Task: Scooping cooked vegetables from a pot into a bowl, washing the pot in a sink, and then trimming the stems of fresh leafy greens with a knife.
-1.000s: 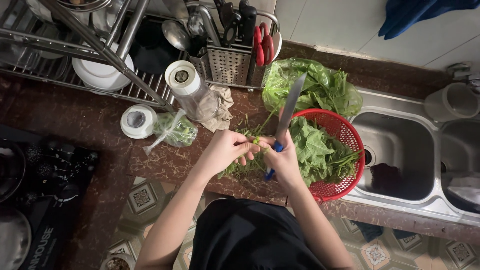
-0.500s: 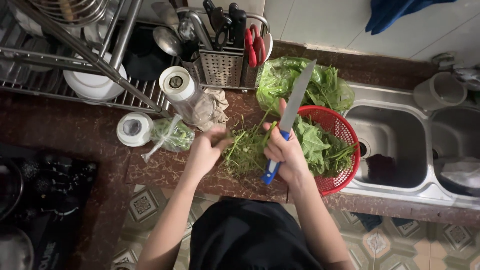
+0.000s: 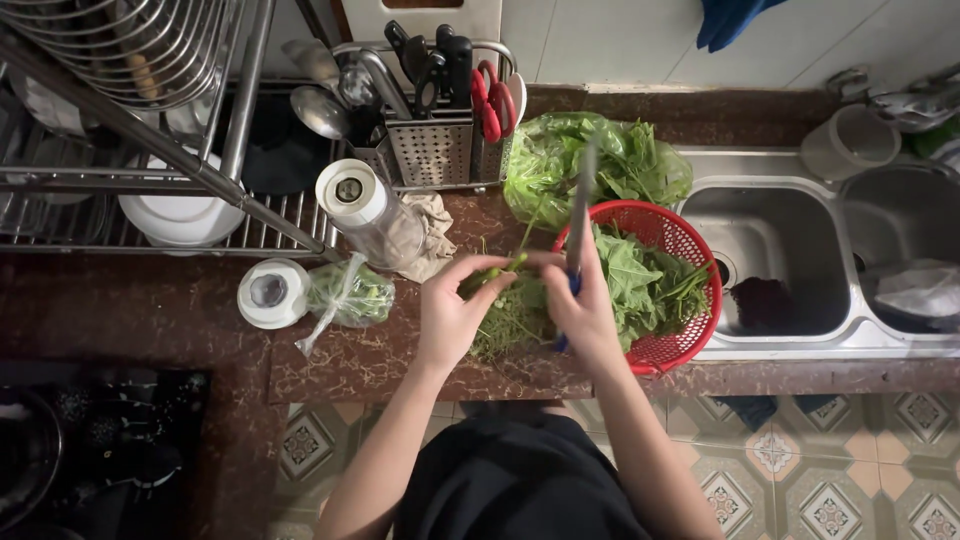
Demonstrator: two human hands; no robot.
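Note:
My right hand [image 3: 583, 313] grips a knife [image 3: 578, 218] with a blue handle, its blade pointing away from me over the counter. My left hand [image 3: 452, 312] pinches a green vegetable stem [image 3: 492, 275] that reaches across to the right hand. Below both hands lies a heap of trimmed green stems [image 3: 508, 325] on the dark stone counter [image 3: 340, 360]. Just right of my right hand stands a red plastic colander [image 3: 689, 250] filled with green leaves. A clear bag of leafy greens [image 3: 560, 165] lies behind it.
A steel double sink [image 3: 775, 265] lies to the right. A dish rack with bowls [image 3: 150, 150] and a utensil holder [image 3: 430, 150] with scissors and knives stand at the back. A jar [image 3: 365, 210], a white lid [image 3: 268, 292] and a small bag of greens [image 3: 350, 295] sit left. A stove [image 3: 80, 440] is lower left.
My left hand has risen from the stem heap with a stem and met the right hand. The knife has swung from a rightward tilt to pointing straight away.

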